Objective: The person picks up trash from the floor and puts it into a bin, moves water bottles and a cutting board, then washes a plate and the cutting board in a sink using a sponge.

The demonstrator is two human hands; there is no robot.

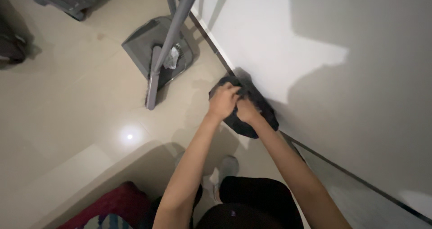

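Judging by the grip, gathering and closing the mouth of a sack. Mind the grey plastic dustpan [148,42] lying on the glossy beige floor tiles [67,98] to the left, with the grey broom [173,29] standing in it and a white crumpled scrap [172,58] beside the handle; best not to swing an elbow that way. Clamp with the left hand [223,101], now curled tight over a bunched fold. Twist or knot with the right hand [246,111], likewise closed on the same gathered material, knuckles touching the left. Work both pulls against each other, close together, so that no slack opens between the fists. Draw upward rather than sideways, away from the skirting, to avoid dragging the load along the floor.

Held in both fists: a black crumpled plastic bag [265,116], low at the foot of the wall, just right of the dustpan and ahead of the grey shoes [227,166]. Dull, creased surface, rounded and slumped, bulging below and to the right of the hands. Contents hidden. Cannot tell whether resting on the tiles or lifted just off them. Further right, only the plain white wall [360,44], crossed by shadow.
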